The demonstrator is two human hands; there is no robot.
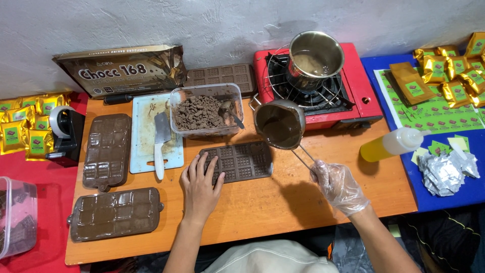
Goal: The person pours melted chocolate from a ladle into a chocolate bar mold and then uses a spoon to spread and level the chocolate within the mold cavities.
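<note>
Gloved right hand [339, 186] gripping ladle [279, 124] of melted chocolate over centre-frame mould [237, 162] — bare left hand [201, 186] open, flat on its edge

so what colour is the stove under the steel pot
Red, with a black burner grate; the stove shows in the head view.
</note>
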